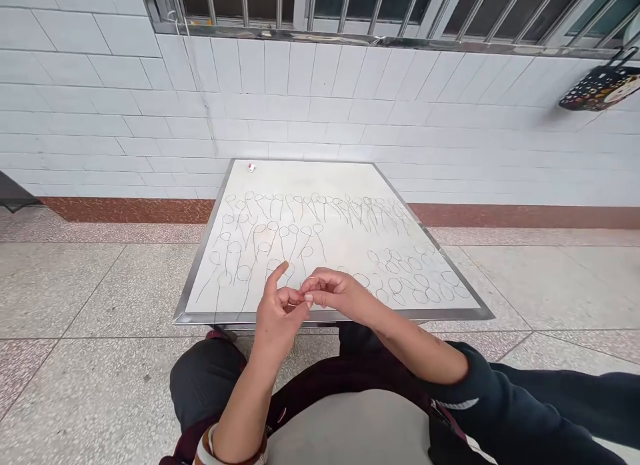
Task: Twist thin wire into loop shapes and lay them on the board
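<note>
Over the near edge of a white board point(345, 178) with a grey frame, my left hand point(281, 312) and my right hand point(334, 293) meet at the fingertips. Both pinch a thin thread or wire, too fine to make out well. The left index finger points up and away from the pinch. Thin dark loops with long tails point(287, 232) lie in rows across the board's left and middle. Closed rings point(395, 283) without clear tails are grouped at the right. A small red and white object point(251, 167) rests near the board's far left corner.
Behind the board stands a white tiled wall point(320, 128) with a barred window point(350, 12) above. A patterned bag point(600, 85) hangs at the upper right. A dark-clothed leg point(205, 382) is below the board's near left edge. Speckled floor tiles point(120, 285) surround the board.
</note>
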The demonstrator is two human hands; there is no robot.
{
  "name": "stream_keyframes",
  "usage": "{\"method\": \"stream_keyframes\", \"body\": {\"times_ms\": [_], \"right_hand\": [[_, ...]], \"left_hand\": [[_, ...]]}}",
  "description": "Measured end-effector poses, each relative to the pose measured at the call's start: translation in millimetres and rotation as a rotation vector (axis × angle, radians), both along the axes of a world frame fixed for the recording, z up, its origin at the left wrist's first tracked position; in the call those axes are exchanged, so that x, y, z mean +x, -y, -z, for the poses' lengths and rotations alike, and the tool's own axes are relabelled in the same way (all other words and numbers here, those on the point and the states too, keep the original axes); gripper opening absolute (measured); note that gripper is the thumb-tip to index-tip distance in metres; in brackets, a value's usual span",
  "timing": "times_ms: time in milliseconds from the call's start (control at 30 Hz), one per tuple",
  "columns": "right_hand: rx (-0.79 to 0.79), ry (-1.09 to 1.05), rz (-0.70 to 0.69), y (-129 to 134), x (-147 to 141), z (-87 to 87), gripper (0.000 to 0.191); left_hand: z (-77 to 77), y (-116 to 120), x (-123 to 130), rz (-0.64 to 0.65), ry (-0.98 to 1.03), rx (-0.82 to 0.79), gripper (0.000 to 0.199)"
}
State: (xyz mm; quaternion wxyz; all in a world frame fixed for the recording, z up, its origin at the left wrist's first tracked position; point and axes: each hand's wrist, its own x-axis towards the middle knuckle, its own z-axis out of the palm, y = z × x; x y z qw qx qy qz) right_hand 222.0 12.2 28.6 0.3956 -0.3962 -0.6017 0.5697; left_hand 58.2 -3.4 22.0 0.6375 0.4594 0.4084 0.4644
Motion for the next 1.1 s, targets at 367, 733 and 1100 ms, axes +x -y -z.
{"method": "stream_keyframes", "body": {"times_ms": [367,733,1100], "right_hand": [[-0.091,0.061,-0.034,-2,11,-6.1,0.020],[-0.024,0.126,-0.068,4,13,-10.4,0.015],[-0.071,0.106,-0.065,2,16,-2.2,0.019]], "left_hand": [[2.9,6,14,-0.050,0.026,-0.040,0.073],[3.0,9,14,-0.070,-0.071,-0.047,0.070],[7.4,15,11,0.008,-0.123,-0.001,0.062]]}}
